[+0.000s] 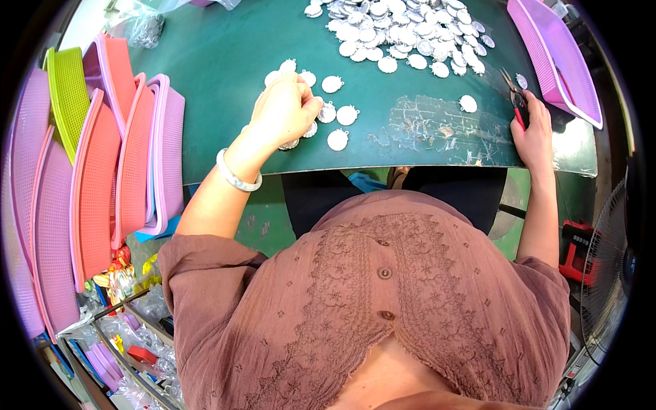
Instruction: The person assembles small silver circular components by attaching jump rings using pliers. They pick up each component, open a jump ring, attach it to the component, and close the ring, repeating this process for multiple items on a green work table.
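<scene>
Over a small group of round silver medallions (337,140) at the left of the green table, my left hand (285,109) is closed with its fingers bent together. Its fingertips touch or hover at the medallions, and what they pinch, if anything, is hidden. Several pieces show around and partly under that hand; each has a small loop on its rim. At the right end of the table my right hand (534,133) is closed on pliers (516,96) with red handles, jaws pointing away from me. A single medallion (468,104) lies to the left of the pliers, another (521,80) just beyond them.
A large heap of medallions (410,31) covers the far middle of the table (232,41). A purple basket (557,55) stands at the right edge. Nested pink, purple and green baskets (96,184) crowd the left side. A fan (605,266) stands at lower right.
</scene>
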